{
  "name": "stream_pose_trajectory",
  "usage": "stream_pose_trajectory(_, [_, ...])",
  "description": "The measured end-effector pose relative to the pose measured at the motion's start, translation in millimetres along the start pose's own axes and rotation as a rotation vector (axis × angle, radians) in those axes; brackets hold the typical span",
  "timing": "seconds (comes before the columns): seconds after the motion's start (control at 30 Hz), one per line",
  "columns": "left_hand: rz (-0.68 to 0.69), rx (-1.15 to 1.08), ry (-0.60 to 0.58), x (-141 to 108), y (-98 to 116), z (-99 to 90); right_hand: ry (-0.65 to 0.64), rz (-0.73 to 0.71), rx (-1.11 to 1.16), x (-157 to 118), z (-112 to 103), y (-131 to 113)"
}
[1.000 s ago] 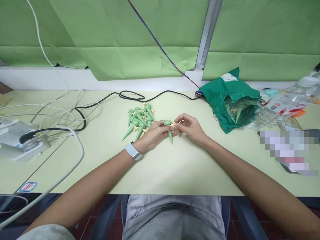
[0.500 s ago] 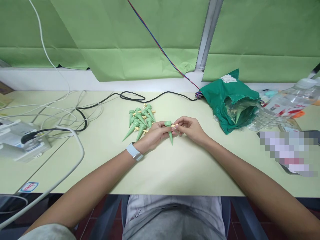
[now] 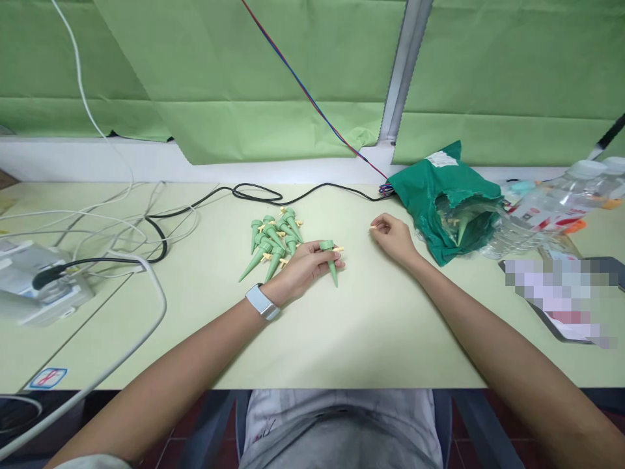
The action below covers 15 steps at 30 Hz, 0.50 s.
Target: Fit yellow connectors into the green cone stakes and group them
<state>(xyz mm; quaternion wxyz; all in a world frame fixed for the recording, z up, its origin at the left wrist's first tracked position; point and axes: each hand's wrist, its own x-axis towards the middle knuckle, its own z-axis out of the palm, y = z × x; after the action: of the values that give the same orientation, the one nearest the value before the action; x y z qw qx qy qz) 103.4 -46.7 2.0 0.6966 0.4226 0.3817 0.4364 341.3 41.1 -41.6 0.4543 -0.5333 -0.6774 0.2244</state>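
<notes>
My left hand [image 3: 306, 266] is closed on a green plant watering spike [image 3: 333, 268], its cap up and its point toward me. A yellow valve piece [image 3: 338, 249] sticks out of the spike's right side below the cap. Apart from it, to the right, my right hand [image 3: 393, 238] is curled in a pinch above the table. The tip of a small pale yellow piece [image 3: 374, 227] shows at its fingertips; the rest is hidden. Just left of my left hand lies a pile of similar green spikes [image 3: 273, 236], several with yellow valves.
An opened green plastic bag [image 3: 424, 195] with more spikes inside lies at the right. Beyond it stand clear bottles [image 3: 547, 208] and a blurred-out flat object [image 3: 551, 299]. A black cable [image 3: 312, 189] crosses the back; white cables and a power adapter [image 3: 46, 280] are at left.
My right hand has moved away from the spike to the right, toward the green bag, with a small yellow piece at its fingertips. My left hand keeps the spike in nearly the same place.
</notes>
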Motion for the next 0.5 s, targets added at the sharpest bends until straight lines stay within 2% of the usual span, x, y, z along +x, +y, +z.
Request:
stream_pose_trajectory(0.1, [-0.002, -0.014, -0.010, 0.0, -1.2, -1.5, 0.097, -0.038, -0.203, 18.3, -8.7, 18.1])
stream_pose_trajectory(0.23, [0.003, -0.019, -0.018, -0.2, -1.9, -2.4, 0.119, -0.017, -0.417, 40.1, -17.1, 35.5])
stream_pose_trajectory(0.37, [-0.007, -0.017, -0.005, -0.6, -2.0, -2.5, 0.153, 0.045, -0.525, 54.8, -18.7, 48.6])
stream_pose_trajectory(0.5, [-0.005, -0.008, -0.012, -0.3, -2.6, -3.5, 0.146, 0.037, -0.547, 56.0, -16.8, 54.8])
